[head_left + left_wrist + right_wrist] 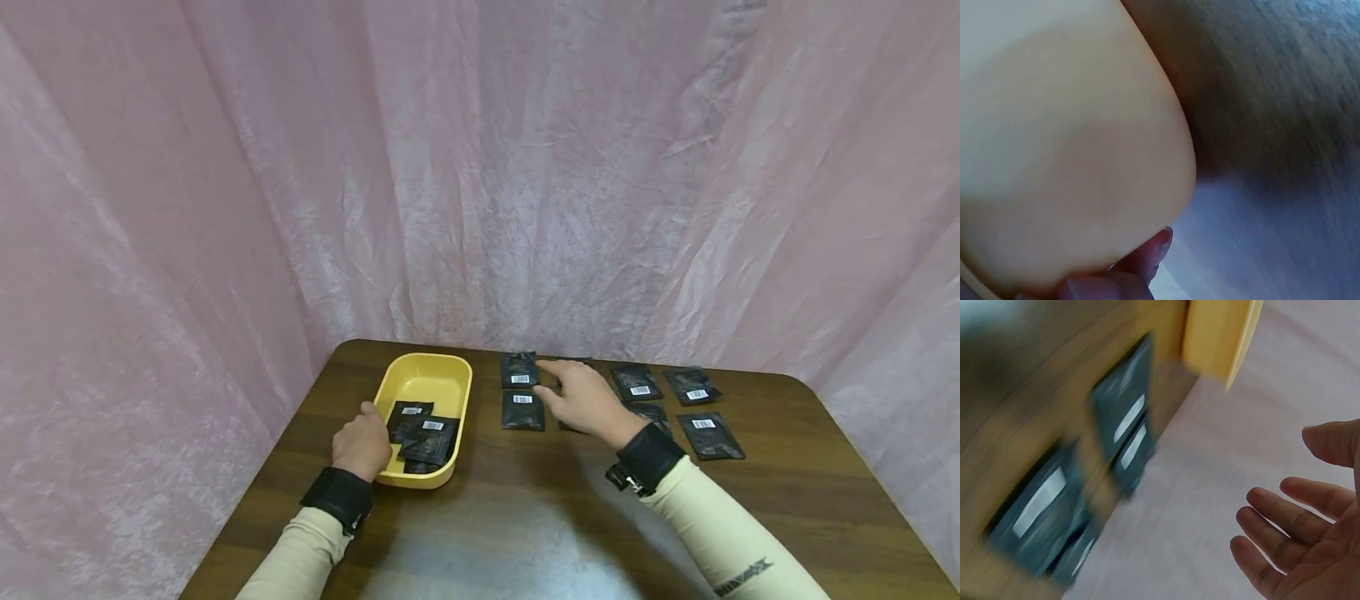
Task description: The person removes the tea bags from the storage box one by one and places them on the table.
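Observation:
My left hand (362, 444) grips the near left side of a yellow tray (429, 385); in the left wrist view its fingertips (1159, 247) curl at the tray's edge. Several black packets (433, 439) with white barcode labels lie overlapping inside the tray. My right hand (588, 402) is held over the tabletop packets, empty, thumb and fingers spread apart. Just left of its fingertips lie an upper packet (517, 368) and a lower packet (523, 412). The hand partly covers more packets beneath it. In the right wrist view, its fingers (1285, 528) are loosely extended.
Farther right on the brown wooden table (480, 533) lie more black packets in two rows, including a far packet (692, 385) and a near packet (711, 436). A pink curtain (480, 183) hangs behind the table's back edge.

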Demonstrator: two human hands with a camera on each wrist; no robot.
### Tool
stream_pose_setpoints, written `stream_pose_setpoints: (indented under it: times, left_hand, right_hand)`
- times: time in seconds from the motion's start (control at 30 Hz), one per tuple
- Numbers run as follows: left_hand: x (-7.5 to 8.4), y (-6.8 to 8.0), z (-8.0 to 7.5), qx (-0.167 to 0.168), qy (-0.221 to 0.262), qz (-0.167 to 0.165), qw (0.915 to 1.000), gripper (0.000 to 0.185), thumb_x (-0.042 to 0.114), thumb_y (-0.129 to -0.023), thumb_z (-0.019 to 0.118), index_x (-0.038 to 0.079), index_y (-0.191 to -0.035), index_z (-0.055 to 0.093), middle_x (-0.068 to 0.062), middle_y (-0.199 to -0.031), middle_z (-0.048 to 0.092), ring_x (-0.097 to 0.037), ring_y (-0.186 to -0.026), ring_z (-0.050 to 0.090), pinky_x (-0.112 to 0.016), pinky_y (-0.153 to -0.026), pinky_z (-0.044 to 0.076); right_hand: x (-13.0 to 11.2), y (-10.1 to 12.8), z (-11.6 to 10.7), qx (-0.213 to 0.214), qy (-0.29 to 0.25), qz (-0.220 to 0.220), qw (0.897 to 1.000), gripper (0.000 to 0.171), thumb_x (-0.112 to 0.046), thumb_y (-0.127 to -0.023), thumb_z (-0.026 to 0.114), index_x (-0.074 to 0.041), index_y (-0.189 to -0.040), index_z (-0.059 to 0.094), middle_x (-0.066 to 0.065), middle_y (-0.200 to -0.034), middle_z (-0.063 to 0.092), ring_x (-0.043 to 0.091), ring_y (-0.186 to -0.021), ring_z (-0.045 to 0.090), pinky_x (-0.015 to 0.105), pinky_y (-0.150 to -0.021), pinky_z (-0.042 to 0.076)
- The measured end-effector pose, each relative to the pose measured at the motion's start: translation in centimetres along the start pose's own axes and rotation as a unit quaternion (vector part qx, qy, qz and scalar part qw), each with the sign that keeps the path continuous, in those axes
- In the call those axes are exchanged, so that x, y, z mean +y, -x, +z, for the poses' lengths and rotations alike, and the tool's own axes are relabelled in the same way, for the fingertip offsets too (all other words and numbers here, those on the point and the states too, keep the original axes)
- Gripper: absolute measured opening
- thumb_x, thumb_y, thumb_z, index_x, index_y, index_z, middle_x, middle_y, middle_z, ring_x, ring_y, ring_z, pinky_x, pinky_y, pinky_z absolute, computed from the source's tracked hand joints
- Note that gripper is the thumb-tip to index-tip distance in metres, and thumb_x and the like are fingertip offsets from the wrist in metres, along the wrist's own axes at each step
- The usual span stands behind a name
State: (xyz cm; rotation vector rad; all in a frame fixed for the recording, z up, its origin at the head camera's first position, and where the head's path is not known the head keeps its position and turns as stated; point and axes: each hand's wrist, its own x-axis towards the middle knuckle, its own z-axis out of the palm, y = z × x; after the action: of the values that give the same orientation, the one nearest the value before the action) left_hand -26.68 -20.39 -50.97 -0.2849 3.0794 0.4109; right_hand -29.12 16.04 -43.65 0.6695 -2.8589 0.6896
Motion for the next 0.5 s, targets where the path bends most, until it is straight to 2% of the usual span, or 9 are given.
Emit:
stream_pose_setpoints:
  times: [0.03, 0.07, 0.13, 0.17, 0.3, 0.5]
  left_hand:
    - [-0.1, 0.0, 0.0, 0.001, -0.001, 0.0, 1.0, 0.031, 0.009, -0.091, 0.066, -0.006, -0.11, 0.047, -0.031, -0.095, 0.072, -0.047, -0.085, 0.075, -0.06, -0.072, 0.059]
    - [-0.1, 0.0, -0.1, 0.001, -0.003, -0.001, 1.0, 0.031, 0.009, -0.092, 0.066, -0.006, -0.11, 0.047, -0.031, -0.096, 0.072, -0.047, -0.085, 0.075, -0.06, -0.073, 0.059]
    - [-0.2, 0.1, -0.2, -0.004, -0.006, -0.004, 1.0, 0.032, 0.009, -0.092, 0.066, -0.006, -0.111, 0.046, -0.03, -0.096, 0.071, -0.046, -0.085, 0.075, -0.059, -0.073, 0.059]
    - [-0.2, 0.1, -0.2, -0.006, -0.006, -0.006, 0.9999, 0.032, 0.009, -0.092, 0.067, -0.007, -0.111, 0.046, -0.03, -0.096, 0.071, -0.046, -0.085, 0.075, -0.059, -0.073, 0.059]
    - [-0.5, 0.3, -0.4, -0.013, -0.004, -0.012, 0.9998, 0.036, 0.009, -0.09, 0.069, -0.007, -0.111, 0.045, -0.031, -0.094, 0.071, -0.045, -0.083, 0.074, -0.059, -0.073, 0.059]
    - [-0.9, 0.5, -0.1, -0.009, 0.001, -0.012, 0.9999, 0.034, 0.008, -0.089, 0.069, -0.007, -0.109, 0.045, -0.032, -0.095, 0.072, -0.048, -0.085, 0.075, -0.06, -0.074, 0.059]
  right_hand:
    - [-1.1, -0.6, 0.5, -0.01, -0.007, -0.007, 1.0, 0.052, -0.032, -0.103, 0.069, -0.006, -0.147, 0.062, 0.015, -0.113, 0.079, 0.027, -0.079, 0.072, 0.046, -0.081, 0.058]
    - [-2.1, -1.2, 1.0, -0.017, -0.008, -0.019, 1.0, 0.053, -0.033, -0.103, 0.07, -0.006, -0.147, 0.062, 0.015, -0.121, 0.078, 0.029, -0.095, 0.075, 0.047, -0.09, 0.06]
    - [-4.1, -2.3, 2.2, -0.03, -0.002, -0.046, 0.998, 0.054, -0.033, -0.102, 0.071, -0.004, -0.147, 0.062, 0.015, -0.141, 0.072, 0.031, -0.122, 0.072, 0.049, -0.107, 0.056]
    - [-5.1, -2.8, 2.8, -0.038, 0.0, -0.062, 0.997, 0.055, -0.032, -0.102, 0.071, -0.004, -0.147, 0.062, 0.015, -0.143, 0.071, 0.033, -0.132, 0.068, 0.049, -0.111, 0.054]
    - [-8.8, -4.6, 5.6, -0.074, 0.017, -0.106, 0.991, 0.059, -0.034, -0.101, 0.073, -0.003, -0.149, 0.059, 0.015, -0.147, 0.068, 0.031, -0.137, 0.065, 0.045, -0.115, 0.052]
    - [-12.5, -5.8, 9.8, -0.148, 0.035, -0.122, 0.981, 0.065, -0.037, -0.101, 0.071, -0.008, -0.156, 0.052, 0.01, -0.152, 0.065, 0.022, -0.139, 0.064, 0.037, -0.116, 0.051]
